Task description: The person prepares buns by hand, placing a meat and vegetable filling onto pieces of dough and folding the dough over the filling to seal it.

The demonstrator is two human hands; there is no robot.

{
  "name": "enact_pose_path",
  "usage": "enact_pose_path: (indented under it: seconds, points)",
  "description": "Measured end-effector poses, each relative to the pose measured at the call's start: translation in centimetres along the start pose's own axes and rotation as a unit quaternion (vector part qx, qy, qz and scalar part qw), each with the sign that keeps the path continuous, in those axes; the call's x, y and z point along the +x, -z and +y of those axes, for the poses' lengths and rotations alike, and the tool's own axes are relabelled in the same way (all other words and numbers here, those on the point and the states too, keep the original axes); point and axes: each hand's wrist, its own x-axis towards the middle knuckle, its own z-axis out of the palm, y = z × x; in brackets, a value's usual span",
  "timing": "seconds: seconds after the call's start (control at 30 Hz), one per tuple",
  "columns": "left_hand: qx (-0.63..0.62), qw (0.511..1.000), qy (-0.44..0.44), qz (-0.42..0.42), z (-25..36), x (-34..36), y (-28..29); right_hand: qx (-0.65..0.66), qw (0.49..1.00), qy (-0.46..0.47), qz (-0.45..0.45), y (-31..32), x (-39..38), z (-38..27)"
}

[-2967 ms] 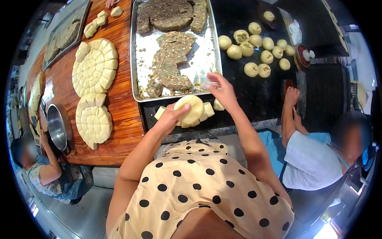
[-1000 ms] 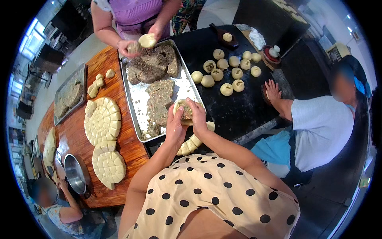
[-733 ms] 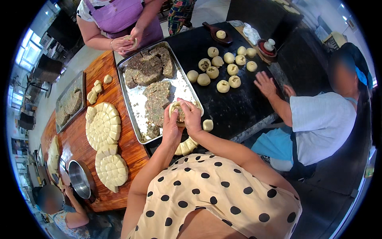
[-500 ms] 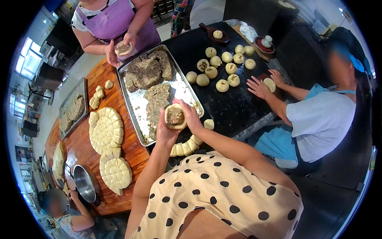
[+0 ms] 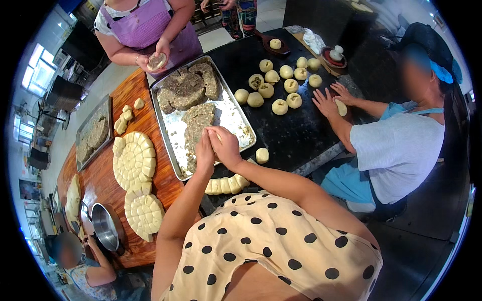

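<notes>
My left hand [image 5: 204,153] and my right hand [image 5: 227,148] are cupped together, fingers closed round a filled dough bun that they almost wholly hide. Both are over the near end of a metal tray [image 5: 230,113] holding chunks of brown, speckled filling [image 5: 198,123]. A curved row of cut dough pieces [image 5: 226,185] lies just under my wrists. Right of my right hand sits a single dough piece [image 5: 262,155]. Several round filled buns [image 5: 279,107] stand on the black work surface [image 5: 296,135] beyond.
Scored dough rounds [image 5: 134,163], a metal pot [image 5: 106,228] and a smaller filling tray [image 5: 94,133] are on the wooden table [image 5: 168,188] at left. Across, a co-worker in a purple apron [image 5: 143,27] holds a filled wrapper. At right, another co-worker's hands [image 5: 329,106] work dough.
My hands have closed over the filled bun, which showed its open top before. The co-worker at right has tilted the dough disc; the one across has brought both hands together round a wrapper.
</notes>
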Motion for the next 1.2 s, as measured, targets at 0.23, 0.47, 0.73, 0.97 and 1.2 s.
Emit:
enact_pose_path:
  seconds: [0.23, 0.47, 0.73, 0.97, 1.2]
  points:
    - [-0.126, 0.987, 0.066, -0.071, 2.9, -0.3, 1.2, 0.300, 0.941, -0.159, -0.008, -0.4, 1.7, 1.2]
    - [-0.377, 0.918, 0.073, 0.101, 0.1, -2.1, -0.7, 0.177, 0.978, -0.106, 0.013, -2.7, -0.5, -0.8]
    - [-0.401, 0.913, -0.055, 0.053, -2.7, -0.6, 0.9, 0.036, 0.996, 0.008, -0.080, -2.7, -0.7, -1.3]
    - [-0.308, 0.942, -0.059, 0.121, -0.8, -1.7, 1.2, 0.169, 0.963, -0.125, -0.172, -1.9, 0.9, 0.5]
    - [0.063, 0.971, -0.146, 0.176, -0.1, -1.9, 1.3, -0.077, 0.969, 0.206, -0.108, -1.9, -0.5, -5.0]
